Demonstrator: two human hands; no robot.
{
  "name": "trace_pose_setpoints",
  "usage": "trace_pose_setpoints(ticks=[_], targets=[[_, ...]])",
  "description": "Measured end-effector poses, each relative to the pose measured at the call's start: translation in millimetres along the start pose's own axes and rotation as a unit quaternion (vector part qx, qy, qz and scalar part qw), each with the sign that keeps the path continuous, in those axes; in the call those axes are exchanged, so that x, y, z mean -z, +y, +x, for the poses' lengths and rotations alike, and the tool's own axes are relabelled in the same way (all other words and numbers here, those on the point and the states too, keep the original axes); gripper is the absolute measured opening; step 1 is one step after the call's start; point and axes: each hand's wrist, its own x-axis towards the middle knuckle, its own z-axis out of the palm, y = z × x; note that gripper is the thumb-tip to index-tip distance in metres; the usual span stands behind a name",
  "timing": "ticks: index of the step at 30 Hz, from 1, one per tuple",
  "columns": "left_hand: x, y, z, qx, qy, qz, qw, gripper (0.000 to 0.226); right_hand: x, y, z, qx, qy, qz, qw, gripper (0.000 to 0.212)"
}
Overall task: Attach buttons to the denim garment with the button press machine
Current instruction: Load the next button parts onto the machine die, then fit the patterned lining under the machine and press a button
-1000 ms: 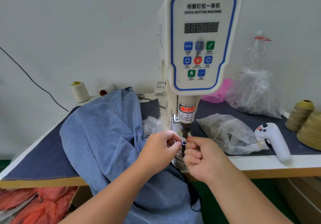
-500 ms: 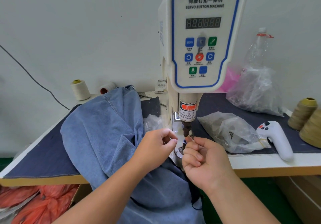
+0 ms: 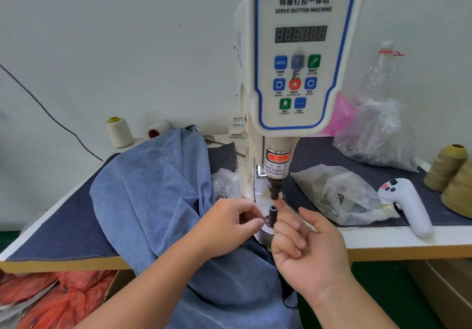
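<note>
- Head view: two hands [image 3: 229,229] [image 3: 309,249] flank one dark lower die post [image 3: 272,215] beneath the button press machine [image 3: 301,55].
- One denim garment [image 3: 158,201] drapes over the surface [image 3: 383,241] and its front edge, left of the post.
- Left fingers are curled, pinching something small and dark beside the post; what it is I cannot tell.
- Right hand is loosely spread, holding nothing.
- Four thread cones, three clear bags.
- Open room lies between the post and the ram.

We opened our right hand [image 3: 310,249] and drew it back from the lower die [image 3: 272,213], leaving one fingertip beside it; our left hand [image 3: 227,226] dropped slightly beside the post.
</note>
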Motion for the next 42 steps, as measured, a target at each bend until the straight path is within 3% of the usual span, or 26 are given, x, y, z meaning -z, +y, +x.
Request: trace_pose_setpoints(ticks=[6, 13, 16, 19, 22, 24, 25, 27, 30, 37, 41, 42], targets=[[20.2, 0.9, -8.6, -0.051, -0.104, 0.047, 0.992, 0.006, 7.1, -8.1, -4.7, -0.003, -0.014, -0.049, 0.999, 0.044], [24.1, 3.8, -13.6, -0.029, -0.165, 0.213, 0.963, 0.046, 9.7, -14.7, -4.5, 0.011, 0.018, -0.114, 0.993, 0.041], [22.8, 7.5, -15.3, 0.006, -0.177, 0.26, 0.949, 0.048, 14.9, -17.6, -8.5, 0.023, 0.054, -0.205, 0.977, 0.035], [27.7, 12.9, -16.8, 0.041, -0.19, 0.233, 0.953, 0.034, 27.2, -15.4, -16.2, 0.044, 0.105, -0.349, 0.93, 0.02], [42.3, 23.3, -16.1, 0.057, -0.195, 0.139, 0.969, 0.019, 40.7, -10.5, -23.1, 0.096, 0.122, -0.527, 0.836, 0.024], [54.9, 31.5, -15.8, 0.057, -0.183, 0.068, 0.979, 0.023, 45.7, -7.4, -26.7, 0.108, 0.107, -0.614, 0.774, 0.023], [60.2, 35.5, -16.0, 0.052, -0.176, 0.036, 0.982, 0.025, 45.9, -6.7, -28.1, 0.103, 0.1, -0.633, 0.761, 0.02], [67.4, 42.1, -16.4, 0.038, -0.159, -0.003, 0.987, 0.028, 44.6, -6.8, -28.5, 0.062, 0.086, -0.629, 0.77, 0.015], [72.7, 44.9, -17.5, 0.027, -0.117, -0.01, 0.993, 0.034, 39.5, -7.3, -30.4, -0.024, 0.062, -0.543, 0.837, 0.017], [70.5, 42.1, -23.0, 0.039, -0.115, 0.067, 0.99, 0.051, 29.5, -13.5, -31.2, -0.003, 0.016, -0.382, 0.924, 0.049], [68.4, 39.4, -20.7, 0.026, -0.101, 0.114, 0.988, 0.048, 31.6, -20.6, -27.3, -0.017, 0.005, -0.39, 0.921, 0.07], [68.6, 38.1, -20.4, 0.026, -0.104, 0.12, 0.987, 0.047, 32.9, -21.3, -25.1, -0.014, 0.002, -0.405, 0.914, 0.067]])
